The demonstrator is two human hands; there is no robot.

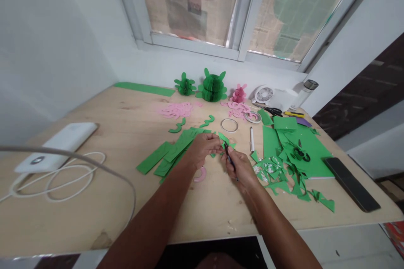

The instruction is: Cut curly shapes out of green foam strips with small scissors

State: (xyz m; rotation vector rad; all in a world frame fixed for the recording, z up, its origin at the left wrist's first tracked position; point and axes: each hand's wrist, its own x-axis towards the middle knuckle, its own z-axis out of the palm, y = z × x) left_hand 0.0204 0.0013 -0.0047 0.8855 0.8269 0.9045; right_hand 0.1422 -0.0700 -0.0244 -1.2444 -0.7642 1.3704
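My left hand (205, 147) is closed, its fingertips pinching the edge of a small green paper piece (224, 138). Close beside it, my right hand (241, 168) grips a slim black pen-like tool (231, 159), whose tip meets the paper by the left fingertips. Its exact kind is too small to make out. Green paper strips (176, 151) lie partly under my left forearm. A pink curved cutout (200, 174) rests on the table between my forearms. Two wavy green cutouts (207, 121) sit beyond my left hand.
Green scraps (284, 172), small scissors (301, 154) and a phone (352, 184) are at right. A white marker (251, 138) and tape ring (229, 125) lie ahead. Pink cutouts (176, 110) and honeycomb paper figures (213, 87) stand farther back. A cable (94, 162) crosses the left.
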